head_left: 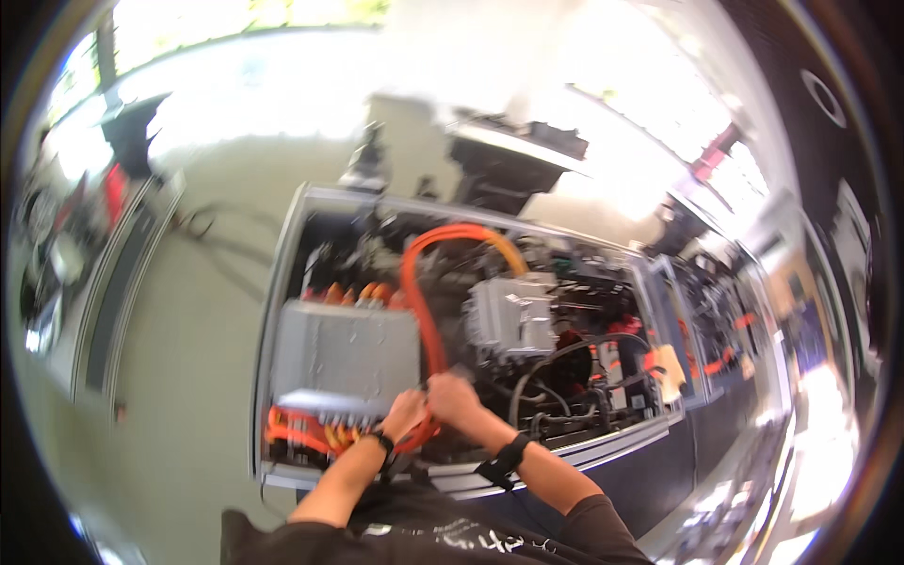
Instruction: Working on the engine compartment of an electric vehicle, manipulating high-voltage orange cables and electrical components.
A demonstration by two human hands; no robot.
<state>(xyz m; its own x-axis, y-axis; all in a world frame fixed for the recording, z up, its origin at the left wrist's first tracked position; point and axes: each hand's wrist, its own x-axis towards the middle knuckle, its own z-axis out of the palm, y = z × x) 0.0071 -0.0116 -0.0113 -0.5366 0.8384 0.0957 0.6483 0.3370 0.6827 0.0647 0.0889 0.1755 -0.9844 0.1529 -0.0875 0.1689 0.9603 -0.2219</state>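
Thick orange cables [426,315] arch over from a silvery finned metal unit [513,315] and run down toward my hands. My right hand [455,399] is closed around them where they pass the corner of a large grey metal box [348,353]. Close beside it, my left hand [405,414] is also closed, near the box's lower right corner; its fingertips are blurred and what they hold is hidden. Below the hands the orange cable shows again, curving left toward more orange connectors [306,428] along the box's front edge.
An aluminium-framed bench [282,273] encloses these parts. Black hoses [527,381] and a yellowish tag [669,370] lie to the right. A second framed rig [720,320] stands further right, a grey-framed stand [113,282] at left, and a dark table [513,155] behind.
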